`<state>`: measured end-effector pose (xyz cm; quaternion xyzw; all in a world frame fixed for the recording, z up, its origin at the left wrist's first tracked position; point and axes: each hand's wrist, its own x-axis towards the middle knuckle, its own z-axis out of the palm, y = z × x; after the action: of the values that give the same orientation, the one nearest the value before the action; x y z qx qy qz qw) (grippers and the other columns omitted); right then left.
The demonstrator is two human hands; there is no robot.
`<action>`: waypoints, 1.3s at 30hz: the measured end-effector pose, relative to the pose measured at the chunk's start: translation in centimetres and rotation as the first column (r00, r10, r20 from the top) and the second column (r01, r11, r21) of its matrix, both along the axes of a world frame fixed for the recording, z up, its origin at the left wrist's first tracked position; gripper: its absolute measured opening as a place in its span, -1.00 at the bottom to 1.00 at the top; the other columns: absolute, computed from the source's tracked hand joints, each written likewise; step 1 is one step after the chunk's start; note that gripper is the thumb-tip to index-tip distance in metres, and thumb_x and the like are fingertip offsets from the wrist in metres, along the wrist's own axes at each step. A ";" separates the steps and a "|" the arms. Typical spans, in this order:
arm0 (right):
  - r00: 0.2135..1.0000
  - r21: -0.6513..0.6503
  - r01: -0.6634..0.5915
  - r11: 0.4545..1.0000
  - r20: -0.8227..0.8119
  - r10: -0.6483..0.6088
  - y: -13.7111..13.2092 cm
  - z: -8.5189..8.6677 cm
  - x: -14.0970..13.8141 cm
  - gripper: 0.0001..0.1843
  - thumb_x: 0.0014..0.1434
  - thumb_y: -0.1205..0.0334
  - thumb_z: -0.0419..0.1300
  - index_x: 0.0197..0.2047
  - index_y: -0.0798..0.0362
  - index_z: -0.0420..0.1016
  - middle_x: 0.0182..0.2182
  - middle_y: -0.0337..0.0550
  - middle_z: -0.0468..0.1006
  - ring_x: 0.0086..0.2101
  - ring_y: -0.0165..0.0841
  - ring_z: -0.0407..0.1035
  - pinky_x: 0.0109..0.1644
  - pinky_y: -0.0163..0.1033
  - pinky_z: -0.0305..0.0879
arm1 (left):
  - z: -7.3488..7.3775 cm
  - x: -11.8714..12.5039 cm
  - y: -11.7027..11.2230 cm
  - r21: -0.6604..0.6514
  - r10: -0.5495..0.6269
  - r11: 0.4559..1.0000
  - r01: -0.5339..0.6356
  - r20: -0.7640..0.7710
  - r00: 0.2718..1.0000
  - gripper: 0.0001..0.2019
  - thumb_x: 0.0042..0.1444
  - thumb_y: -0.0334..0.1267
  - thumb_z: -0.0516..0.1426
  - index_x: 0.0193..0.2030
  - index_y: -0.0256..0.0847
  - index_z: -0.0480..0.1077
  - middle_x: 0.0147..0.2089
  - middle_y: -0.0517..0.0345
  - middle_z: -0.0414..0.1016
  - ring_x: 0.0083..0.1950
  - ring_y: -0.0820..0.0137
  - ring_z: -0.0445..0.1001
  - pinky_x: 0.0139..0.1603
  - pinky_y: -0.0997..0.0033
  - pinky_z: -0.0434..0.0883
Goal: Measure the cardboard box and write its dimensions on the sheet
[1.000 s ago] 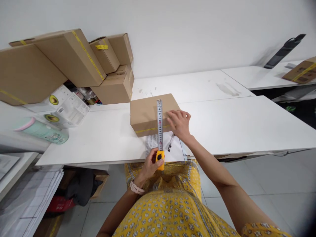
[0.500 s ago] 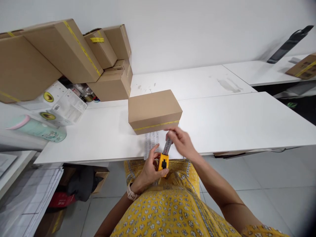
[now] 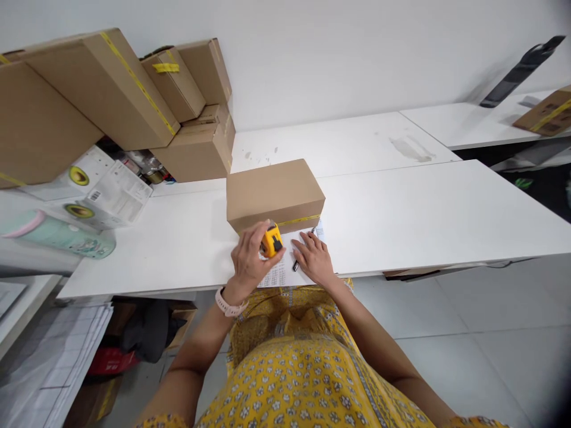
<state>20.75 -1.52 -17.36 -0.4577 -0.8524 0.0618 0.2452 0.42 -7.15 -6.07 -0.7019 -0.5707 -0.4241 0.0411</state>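
My left hand point(image 3: 250, 252), with a pale pink watch on its wrist, is closed around a yellow and black tape measure point(image 3: 272, 241) just in front of a cardboard box point(image 3: 276, 190). No blade shows out of the tape's case. My right hand point(image 3: 314, 260) lies with fingers spread over a dark pen point(image 3: 295, 267), whose two ends stick out from beneath it. Under the pen are printed sheets of paper point(image 3: 277, 274) at the front edge of the white table, partly covered by both hands. The box rests behind them, sealed with yellow tape.
Stacked cardboard boxes point(image 3: 107, 89) stand at the back left. White cartons with avocado pictures point(image 3: 120, 193) and a mint-green tumbler point(image 3: 66, 235) are at the left. On the far right are a dark bottle point(image 3: 517, 74) and another taped box point(image 3: 546, 113).
The tape blade, pulled out before, is back in its case. My left hand has raised the tape measure toward the box; my right hand has left the blade and come down over the pen.
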 end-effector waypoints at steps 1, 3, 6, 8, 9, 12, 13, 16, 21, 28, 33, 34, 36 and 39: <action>1.000 0.003 0.002 1.000 0.013 -0.002 -0.1 -0.2 0.0 -0.56 0.44 0.08 0.01 0.27 -0.04 0.47 0.32 0.04 0.39 0.32 -0.01 0.16 0.25 0.11 0.24 | 0.4 -0.3 1.1 0.062 0.036 0.998 -0.032 -0.067 0.997 -0.46 0.19 0.01 0.28 0.26 -0.06 0.36 0.22 -0.13 0.48 0.20 0.05 0.48 0.19 0.04 0.44; 1.000 0.006 0.015 1.000 0.018 -0.016 -0.2 -0.3 -0.1 -0.56 0.44 0.08 0.00 0.27 -0.05 0.48 0.33 0.03 0.37 0.33 -0.01 0.15 0.26 0.10 0.23 | 1.1 -1.0 3.4 0.129 0.106 0.988 -0.086 -0.155 0.982 -0.62 0.28 0.00 0.20 0.18 -0.03 0.45 0.30 -0.11 0.43 0.33 0.01 0.36 0.33 -0.06 0.30; 1.000 0.002 0.027 1.000 0.010 -0.027 -0.2 -0.1 0.0 -0.57 0.43 0.08 0.01 0.26 -0.07 0.49 0.33 0.04 0.37 0.34 0.01 0.12 0.26 0.10 0.24 | 1.7 -2.0 6.4 0.136 0.157 0.982 -0.128 -0.233 0.960 -0.67 0.40 -0.04 0.05 0.18 0.01 0.50 0.42 -0.09 0.28 0.44 -0.02 0.21 0.39 -0.15 0.17; 1.000 -0.006 0.029 1.000 0.003 -0.029 -0.2 0.0 0.0 -0.57 0.43 0.08 0.01 0.25 -0.06 0.49 0.32 0.04 0.36 0.35 0.02 0.10 0.25 0.10 0.23 | 1.7 -2.7 7.9 0.115 0.154 0.985 -0.127 -0.274 0.949 -0.61 0.41 0.00 0.03 0.24 0.00 0.46 0.50 -0.12 0.16 0.48 -0.07 0.15 0.39 -0.19 0.15; 1.000 -0.011 0.028 1.000 0.000 -0.028 -0.2 0.1 0.1 -0.57 0.43 0.08 0.01 0.26 -0.06 0.49 0.32 0.04 0.36 0.35 0.03 0.09 0.25 0.11 0.23 | 1.7 -3.0 8.5 0.101 0.141 0.988 -0.117 -0.289 0.947 -0.56 0.38 0.06 0.05 0.28 -0.01 0.43 0.53 -0.14 0.09 0.49 -0.10 0.12 0.39 -0.20 0.14; 1.000 -0.028 0.029 0.999 -0.004 -0.029 -0.3 0.3 0.1 -0.56 0.44 0.08 0.00 0.26 -0.06 0.49 0.33 0.04 0.35 0.36 0.07 0.06 0.25 0.12 0.23 | 1.5 -4.0 9.5 0.044 0.072 0.997 -0.061 -0.318 0.945 -0.26 0.17 0.29 0.19 0.38 -0.09 0.32 0.58 -0.22 -0.10 0.54 -0.20 -0.03 0.41 -0.24 0.13; 1.000 -0.032 0.030 0.999 -0.004 -0.030 -0.3 0.3 0.1 -0.56 0.44 0.08 0.00 0.26 -0.06 0.49 0.33 0.03 0.35 0.36 0.08 0.05 0.25 0.13 0.23 | 1.5 -4.3 9.8 0.019 0.050 0.999 -0.046 -0.323 0.945 -0.17 0.10 0.33 0.23 0.40 -0.11 0.28 0.59 -0.24 -0.15 0.56 -0.22 -0.08 0.42 -0.24 0.13; 0.999 -0.044 0.032 0.999 -0.003 -0.032 -0.3 0.4 0.2 -0.56 0.43 0.10 0.01 0.27 -0.07 0.48 0.34 0.02 0.35 0.38 0.11 0.02 0.23 0.15 0.24 | 1.6 -4.8 11.0 -0.042 0.018 0.999 -0.033 -0.317 0.948 -0.05 0.01 0.35 0.27 0.43 -0.12 0.19 0.60 -0.26 -0.23 0.57 -0.23 -0.13 0.42 -0.27 0.14; 0.999 -0.058 0.038 0.998 0.005 -0.037 -0.3 0.5 0.2 -0.56 0.42 0.13 0.02 0.27 -0.08 0.48 0.34 0.01 0.35 0.38 0.11 0.01 0.23 0.16 0.24 | 2.1 -5.2 14.5 -0.075 -0.011 0.997 -0.013 -0.309 0.951 0.02 -0.04 0.39 0.29 0.43 -0.17 0.16 0.59 -0.30 -0.24 0.56 -0.24 -0.12 0.45 -0.27 0.08; 0.999 -0.063 0.047 0.997 -0.015 -0.048 -0.3 0.5 0.1 -0.57 0.41 0.15 0.02 0.26 -0.07 0.48 0.34 -0.01 0.35 0.38 0.08 0.01 0.24 0.14 0.23 | 4.0 -3.2 18.8 -0.319 -0.207 0.945 0.076 -0.398 0.894 -0.22 0.10 0.26 0.28 0.35 -0.12 0.30 0.52 -0.15 0.03 0.50 -0.21 -0.02 0.42 -0.31 0.07; 0.995 -0.083 0.055 0.995 -0.074 -0.061 -0.2 0.0 0.2 -0.56 0.34 0.26 0.05 0.22 0.02 0.51 0.32 0.07 0.35 0.39 0.08 0.02 0.27 0.17 0.25 | 4.4 -2.0 21.4 -0.346 -0.216 0.935 0.079 -0.377 0.901 -0.29 0.14 0.09 0.31 0.36 -0.17 0.30 0.49 -0.16 0.10 0.48 -0.19 0.02 0.41 -0.32 0.10; 0.994 -0.081 0.055 0.995 -0.094 -0.063 -0.1 -0.3 0.3 -0.55 0.32 0.29 0.04 0.22 0.05 0.51 0.32 0.10 0.35 0.39 0.08 0.02 0.28 0.18 0.25 | 4.5 -1.9 22.0 -0.345 -0.218 0.935 0.084 -0.370 0.903 -0.29 0.13 0.07 0.32 0.35 -0.18 0.30 0.49 -0.17 0.10 0.48 -0.19 0.01 0.41 -0.34 0.09; 0.986 -0.075 0.068 0.995 -0.144 -0.078 0.0 -0.7 0.4 -0.52 0.27 0.36 0.02 0.21 0.09 0.49 0.31 0.15 0.33 0.40 0.06 0.02 0.31 0.21 0.24 | 4.7 -1.9 22.9 -0.327 -0.207 0.942 0.083 -0.367 0.907 -0.28 0.10 0.03 0.34 0.35 -0.17 0.31 0.50 -0.15 0.09 0.52 -0.19 -0.04 0.45 -0.37 0.01; 0.967 -0.094 0.101 0.990 -0.224 -0.120 0.1 -1.3 0.8 -0.46 0.22 0.42 -0.01 0.23 0.13 0.45 0.32 0.19 0.29 0.37 -0.01 0.10 0.34 0.20 0.24 | 4.3 -1.2 22.4 -0.218 -0.181 0.971 0.098 -0.405 0.896 -0.18 0.09 -0.02 0.35 0.45 -0.10 0.18 0.58 0.01 -0.05 0.60 -0.02 -0.27 0.56 -0.24 -0.31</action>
<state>21.51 -1.40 -18.63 -0.5039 -0.7884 0.1351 0.3261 -0.78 15.29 -1.77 -0.8168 -0.5344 -0.2073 0.0651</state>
